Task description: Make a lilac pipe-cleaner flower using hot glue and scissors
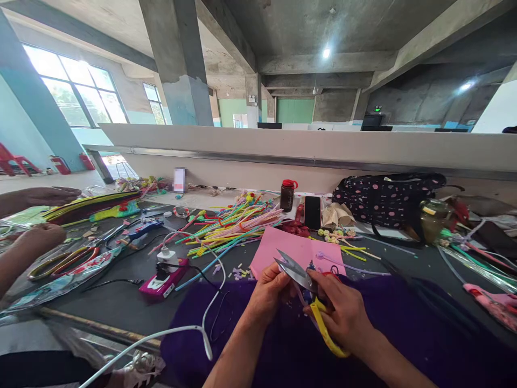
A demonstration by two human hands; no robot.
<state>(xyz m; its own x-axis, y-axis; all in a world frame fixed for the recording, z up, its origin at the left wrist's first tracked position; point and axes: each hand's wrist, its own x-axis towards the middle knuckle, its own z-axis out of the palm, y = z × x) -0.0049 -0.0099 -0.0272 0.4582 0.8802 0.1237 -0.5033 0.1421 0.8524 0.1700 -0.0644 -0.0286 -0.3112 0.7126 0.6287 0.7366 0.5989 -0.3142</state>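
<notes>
Over the dark purple cloth [291, 355], my right hand [345, 307] is closed on a pair of scissors [297, 274] with yellow handles. The blades point up and left, and their tips lie beside my left thumb. My left hand [266, 293] pinches a thin pale purple stem, seemingly a pipe cleaner [300, 295], which runs down behind the scissors; its end in my fingers is hidden. Small dark blue bits show near my right fingertips. Just beyond both hands lies a pink sheet [269, 250], with another purple pipe cleaner [355, 268] across it.
Colourful pipe cleaners [238, 226] are heaped behind the sheet, near a red-lidded bottle [287, 196] and a phone [312, 212]. A pink power strip [163, 280] with a white cable stands left. A dotted bag [388, 202] sits back right. Another person's hands [44, 237] work far left.
</notes>
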